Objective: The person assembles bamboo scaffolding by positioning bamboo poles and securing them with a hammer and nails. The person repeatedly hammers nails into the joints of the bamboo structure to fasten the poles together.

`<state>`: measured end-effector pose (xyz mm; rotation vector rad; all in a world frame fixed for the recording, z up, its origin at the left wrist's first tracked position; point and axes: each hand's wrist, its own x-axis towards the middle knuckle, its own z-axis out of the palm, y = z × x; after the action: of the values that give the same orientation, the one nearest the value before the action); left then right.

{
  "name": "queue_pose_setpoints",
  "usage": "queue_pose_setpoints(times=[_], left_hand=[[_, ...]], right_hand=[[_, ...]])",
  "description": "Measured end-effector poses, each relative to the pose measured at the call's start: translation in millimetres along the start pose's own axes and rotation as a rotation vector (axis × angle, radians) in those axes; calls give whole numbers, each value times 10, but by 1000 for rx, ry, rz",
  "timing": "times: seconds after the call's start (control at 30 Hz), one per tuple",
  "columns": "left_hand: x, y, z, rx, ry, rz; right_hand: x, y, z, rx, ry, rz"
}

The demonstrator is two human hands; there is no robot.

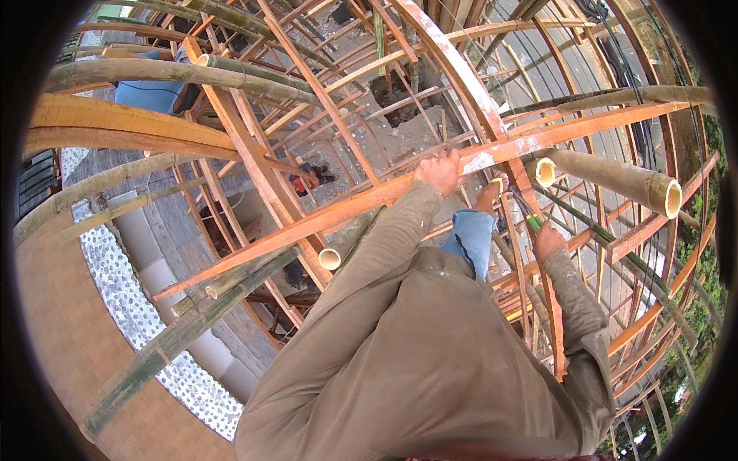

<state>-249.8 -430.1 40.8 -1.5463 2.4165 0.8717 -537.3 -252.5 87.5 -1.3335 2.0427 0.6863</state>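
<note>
A long orange-brown wooden beam point(307, 234) runs diagonally across the middle of the view, from lower left to upper right. My left hand point(440, 173) is closed over the beam's edge, near where it crosses a pale-stained plank point(469, 92). To the right and lower, my right hand point(548, 242) is closed around the green and yellow handle of a tool point(531, 221). The tool's dark far end lies beside an upright board, and its kind is unclear. Between my arms, my leg in blue jeans point(470, 234) and sandalled foot point(489, 197) show.
Bamboo poles, including a thick cut one point(615, 180), and wooden struts surround me at several heights. Far below lies a rubble-strewn floor point(338, 146) with a person point(311, 177) on it. At left are a pebbled white strip point(115, 276) and brown tiles point(54, 307).
</note>
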Motion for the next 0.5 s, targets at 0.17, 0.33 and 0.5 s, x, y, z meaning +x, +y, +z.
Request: queue_pose_setpoints(times=[0.17,0.33,0.5], left_hand=[[-11,17,-43,17,25,-4],[16,40,-27,13,-1,-6],[24,47,-41,66,30,11]], right_hand=[[6,-11,-179,-15,-52,-32],[-225,-252,264,444,-54,119],[-254,-985,713,1706,-446,372]])
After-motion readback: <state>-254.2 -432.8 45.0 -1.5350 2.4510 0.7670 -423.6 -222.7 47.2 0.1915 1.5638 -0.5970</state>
